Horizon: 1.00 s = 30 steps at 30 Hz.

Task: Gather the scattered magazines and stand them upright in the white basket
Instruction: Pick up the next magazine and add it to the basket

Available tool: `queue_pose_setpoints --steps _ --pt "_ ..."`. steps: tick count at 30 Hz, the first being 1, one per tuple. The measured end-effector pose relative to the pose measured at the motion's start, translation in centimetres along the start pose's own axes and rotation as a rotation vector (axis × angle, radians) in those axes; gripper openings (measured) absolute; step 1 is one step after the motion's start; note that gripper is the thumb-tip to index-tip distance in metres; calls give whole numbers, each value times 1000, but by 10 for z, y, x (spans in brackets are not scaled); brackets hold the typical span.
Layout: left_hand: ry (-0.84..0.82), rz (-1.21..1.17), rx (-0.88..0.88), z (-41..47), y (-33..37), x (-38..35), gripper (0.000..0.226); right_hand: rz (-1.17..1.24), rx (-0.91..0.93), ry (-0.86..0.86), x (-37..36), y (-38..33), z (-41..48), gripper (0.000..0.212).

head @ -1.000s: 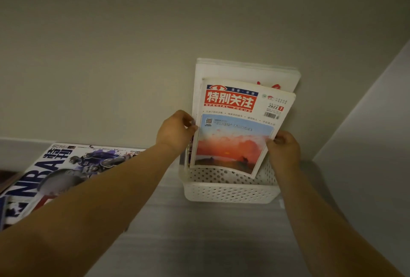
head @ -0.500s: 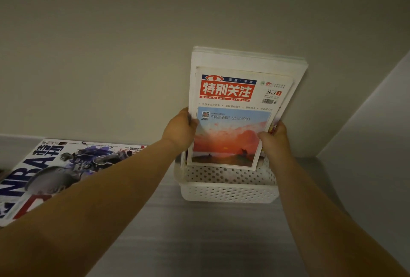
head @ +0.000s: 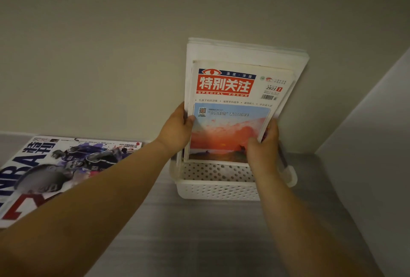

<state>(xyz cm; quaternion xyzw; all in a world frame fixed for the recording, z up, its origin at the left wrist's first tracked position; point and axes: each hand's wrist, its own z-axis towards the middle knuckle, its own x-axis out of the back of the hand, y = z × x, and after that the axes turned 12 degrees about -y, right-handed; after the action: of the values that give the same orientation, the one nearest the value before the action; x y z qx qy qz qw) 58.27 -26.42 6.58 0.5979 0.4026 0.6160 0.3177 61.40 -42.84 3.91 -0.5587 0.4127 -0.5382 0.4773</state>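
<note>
Your two hands hold the magazines upright in the white basket (head: 213, 190).

Your left hand (head: 175, 132) and right hand (head: 263, 145) clamp the Special Focus magazine (head: 230, 108) with the bigger white magazine (head: 244, 52) behind it; to the left of your grip the NBA magazine (head: 55, 170) lies flat on the grey table (head: 199, 236), close under your left forearm.

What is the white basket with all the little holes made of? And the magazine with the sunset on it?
The basket looks like moulded plastic: smooth, matt white walls with even rows of punched holes and rounded corners. The sunset magazine looks like paper with a lightly glossy printed cover; it is thin, and its top edge looks a bit yellowed and worn.
</note>
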Motion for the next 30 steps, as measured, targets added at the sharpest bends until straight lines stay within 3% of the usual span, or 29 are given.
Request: queue_pose_setpoints --steps 2,9,14,16,18,21,25,30 --pt "-2 62 13 0 -1 0 37 -95 -27 -40 -3 -2 0 62" --pt "33 225 54 4 0 3 34 -72 7 -85 3 -3 1 60" --pt "-22 103 85 4 0 12 36 127 -71 193 21 -12 16 66" --pt "-73 115 90 5 -1 15 39 128 -150 136 30 -14 24 64" --pt "-89 138 84 5 -2 15 38 28 -157 -33 31 -14 26 55" --pt "-45 202 88 7 -5 11 35 -57 -161 -132 31 -11 25 60" --pt "-78 225 106 2 -8 11 41 -90 -130 -134 34 -14 17 57" --pt "-23 109 159 -39 -18 28 54 -169 36 20 27 -31 -15 53"
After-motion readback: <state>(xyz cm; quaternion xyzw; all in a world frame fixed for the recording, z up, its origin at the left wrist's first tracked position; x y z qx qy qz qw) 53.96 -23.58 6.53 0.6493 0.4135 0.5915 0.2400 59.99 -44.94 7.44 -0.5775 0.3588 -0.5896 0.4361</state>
